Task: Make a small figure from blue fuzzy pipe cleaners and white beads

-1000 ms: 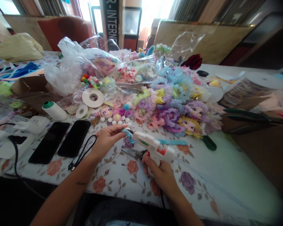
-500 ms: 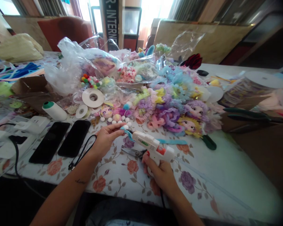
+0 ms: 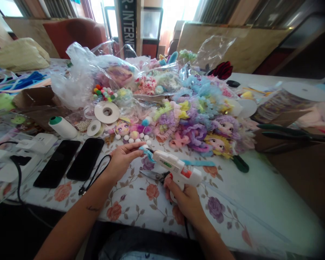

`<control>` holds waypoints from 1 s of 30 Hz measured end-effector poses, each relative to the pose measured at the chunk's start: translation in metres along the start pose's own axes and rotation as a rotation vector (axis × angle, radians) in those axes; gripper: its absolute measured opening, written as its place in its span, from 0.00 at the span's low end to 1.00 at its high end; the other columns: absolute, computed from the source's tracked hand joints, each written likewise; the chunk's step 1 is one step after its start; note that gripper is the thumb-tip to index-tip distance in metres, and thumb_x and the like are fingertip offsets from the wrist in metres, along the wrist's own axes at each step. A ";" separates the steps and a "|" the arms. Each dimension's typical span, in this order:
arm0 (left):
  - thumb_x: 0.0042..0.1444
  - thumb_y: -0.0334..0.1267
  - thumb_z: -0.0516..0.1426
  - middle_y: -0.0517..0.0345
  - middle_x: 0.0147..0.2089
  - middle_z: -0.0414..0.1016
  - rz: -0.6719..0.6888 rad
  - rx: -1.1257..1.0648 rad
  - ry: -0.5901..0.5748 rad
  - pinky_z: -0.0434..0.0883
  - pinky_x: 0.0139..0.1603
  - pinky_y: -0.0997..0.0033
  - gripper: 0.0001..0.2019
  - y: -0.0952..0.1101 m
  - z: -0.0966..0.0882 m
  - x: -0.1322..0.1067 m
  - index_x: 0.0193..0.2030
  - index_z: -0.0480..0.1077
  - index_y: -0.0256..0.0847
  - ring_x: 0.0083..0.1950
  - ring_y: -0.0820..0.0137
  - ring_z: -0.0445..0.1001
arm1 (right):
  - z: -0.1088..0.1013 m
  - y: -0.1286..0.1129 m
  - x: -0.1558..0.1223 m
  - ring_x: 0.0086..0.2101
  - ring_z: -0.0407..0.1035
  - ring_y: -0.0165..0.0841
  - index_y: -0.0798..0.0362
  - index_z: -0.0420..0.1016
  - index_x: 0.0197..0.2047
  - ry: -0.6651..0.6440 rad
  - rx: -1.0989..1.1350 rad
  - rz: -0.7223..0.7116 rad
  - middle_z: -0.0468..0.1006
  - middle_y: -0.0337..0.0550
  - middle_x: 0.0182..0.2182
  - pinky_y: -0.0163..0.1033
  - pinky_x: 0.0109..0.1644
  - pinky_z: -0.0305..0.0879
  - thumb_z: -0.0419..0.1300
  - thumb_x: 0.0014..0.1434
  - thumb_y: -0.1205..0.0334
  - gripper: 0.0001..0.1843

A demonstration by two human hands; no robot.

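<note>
Between the fingertips of my left hand [image 3: 126, 159] is a small piece of light-blue ribbon [image 3: 148, 154], pinched and partly hidden. My right hand [image 3: 185, 198] is wrapped round the handle of a white glue gun [image 3: 176, 167]. The gun's nozzle points left and is close to the ribbon; whether it touches, I cannot tell. A flat light-blue strip [image 3: 199, 163] lies on the table behind the gun. Under the gun, the scissors [image 3: 153, 175] lie with their blades showing and their handles mostly hidden by my right hand.
Two black phones [image 3: 85, 159] and a white power strip [image 3: 18, 166] are at left, beside a thread cone [image 3: 62, 127]. Ruffled fabric pieces [image 3: 195, 126], doll faces [image 3: 218, 143] and plastic bags [image 3: 78, 76] are heaped behind my hands. A cardboard box [image 3: 295, 159] stands right.
The glue gun and my right hand have shifted very slightly to the right. The light-blue ribbon's loose end has moved a little; my left hand stays nearly in place.
</note>
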State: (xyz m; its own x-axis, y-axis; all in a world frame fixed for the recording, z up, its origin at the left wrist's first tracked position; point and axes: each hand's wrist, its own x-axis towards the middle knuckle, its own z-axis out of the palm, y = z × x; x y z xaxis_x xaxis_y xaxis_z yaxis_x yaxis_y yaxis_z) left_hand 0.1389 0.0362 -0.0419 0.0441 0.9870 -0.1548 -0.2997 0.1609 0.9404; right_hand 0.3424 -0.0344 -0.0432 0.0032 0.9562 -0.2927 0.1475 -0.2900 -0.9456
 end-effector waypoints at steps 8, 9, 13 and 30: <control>0.47 0.35 0.68 0.56 0.41 0.84 -0.020 0.079 -0.046 0.71 0.48 0.71 0.16 0.000 0.000 -0.001 0.45 0.81 0.44 0.42 0.68 0.78 | 0.001 -0.002 -0.001 0.19 0.63 0.30 0.52 0.71 0.27 0.012 0.003 -0.013 0.70 0.35 0.15 0.36 0.26 0.61 0.61 0.56 0.47 0.16; 0.47 0.35 0.68 0.56 0.42 0.84 -0.020 0.078 -0.052 0.71 0.48 0.70 0.16 0.000 0.000 -0.001 0.45 0.81 0.44 0.42 0.68 0.78 | 0.001 -0.002 -0.001 0.19 0.63 0.30 0.52 0.71 0.27 0.012 0.005 -0.012 0.70 0.35 0.15 0.36 0.26 0.60 0.61 0.56 0.47 0.16; 0.45 0.34 0.68 0.55 0.39 0.84 -0.045 0.006 -0.028 0.71 0.47 0.69 0.15 0.002 0.003 -0.001 0.42 0.82 0.42 0.39 0.68 0.78 | 0.001 -0.001 0.000 0.19 0.63 0.31 0.52 0.71 0.27 0.013 0.001 -0.019 0.69 0.36 0.15 0.36 0.26 0.60 0.60 0.56 0.45 0.18; 0.43 0.31 0.69 0.54 0.42 0.83 -0.081 -0.196 0.027 0.72 0.42 0.77 0.13 0.005 0.002 0.001 0.39 0.83 0.40 0.38 0.73 0.75 | 0.000 -0.002 -0.001 0.20 0.62 0.30 0.52 0.69 0.25 -0.009 -0.035 0.016 0.69 0.36 0.15 0.36 0.27 0.59 0.60 0.56 0.46 0.18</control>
State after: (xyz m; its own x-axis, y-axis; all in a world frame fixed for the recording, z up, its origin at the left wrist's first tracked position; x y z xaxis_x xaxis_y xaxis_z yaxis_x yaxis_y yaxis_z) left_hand 0.1396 0.0382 -0.0372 0.0514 0.9699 -0.2381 -0.4758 0.2334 0.8480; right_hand 0.3422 -0.0349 -0.0405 -0.0030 0.9511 -0.3087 0.1817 -0.3031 -0.9355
